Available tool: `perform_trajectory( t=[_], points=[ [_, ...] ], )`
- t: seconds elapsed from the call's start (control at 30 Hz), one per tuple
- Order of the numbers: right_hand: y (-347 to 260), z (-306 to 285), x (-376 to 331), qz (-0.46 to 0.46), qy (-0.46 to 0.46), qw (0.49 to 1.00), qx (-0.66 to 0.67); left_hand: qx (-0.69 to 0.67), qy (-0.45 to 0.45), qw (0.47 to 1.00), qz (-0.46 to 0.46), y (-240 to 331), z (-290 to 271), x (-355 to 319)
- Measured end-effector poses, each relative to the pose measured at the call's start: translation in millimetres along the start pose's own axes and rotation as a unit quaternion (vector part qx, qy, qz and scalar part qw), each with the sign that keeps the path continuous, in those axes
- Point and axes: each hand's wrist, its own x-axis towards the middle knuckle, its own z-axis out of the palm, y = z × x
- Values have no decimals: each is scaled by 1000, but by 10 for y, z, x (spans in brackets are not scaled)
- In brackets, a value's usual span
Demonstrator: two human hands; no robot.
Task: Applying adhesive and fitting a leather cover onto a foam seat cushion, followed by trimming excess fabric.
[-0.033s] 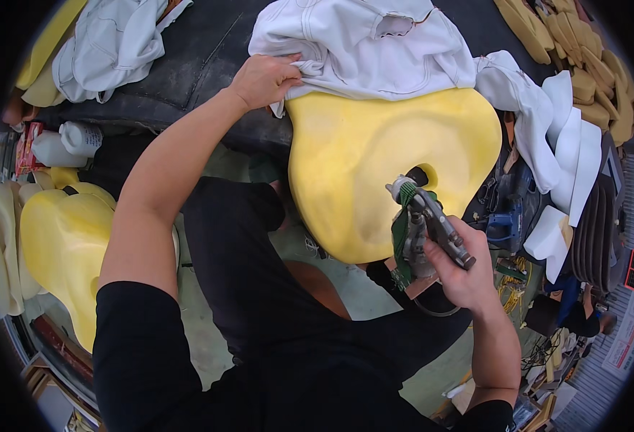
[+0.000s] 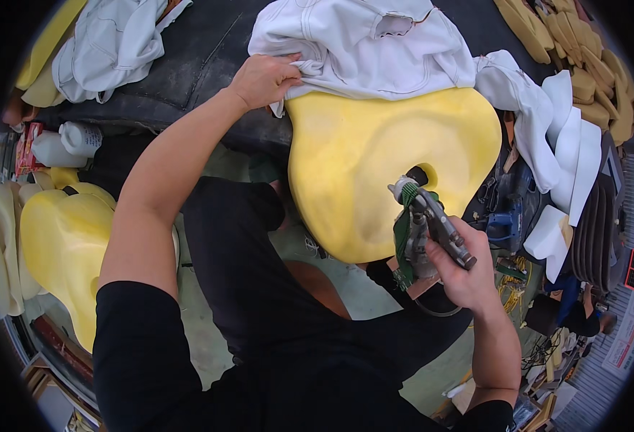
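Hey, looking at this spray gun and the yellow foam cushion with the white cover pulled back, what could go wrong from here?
The spray gun in the right hand points close at the yellow foam cushion, so spray may pool in one spot. The left hand only pinches the white cover back; if it slips, the cover could fall onto the sprayed foam. Overspray might also reach that hand.

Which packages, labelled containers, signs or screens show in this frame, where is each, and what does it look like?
White plastic jugs: far left, by the black table's edge, lying on their sides, plain white.
Red printed package: just left of the jugs, boxy, red with pale print.
Small red-and-black panel: far right edge, rectangular; too small to tell if it is a screen or a sign.
No other signs or screens visible.
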Motion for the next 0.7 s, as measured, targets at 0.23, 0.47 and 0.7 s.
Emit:
perform_trajectory(
  t=[0.23, 0.47, 0.7],
  points=[
    [44, -49, -101, 0, 1, 1000, -11, 7, 2, 1000, 5, -17, -15, 2],
    [-6, 44, -7, -6, -10, 999, 39, 10, -16, 1000, -13, 69, -49, 16],
    [52, -7, -28, -2, 10, 1000, 8, 10, -13, 1000, -3, 78, -58, 18]
  ],
)
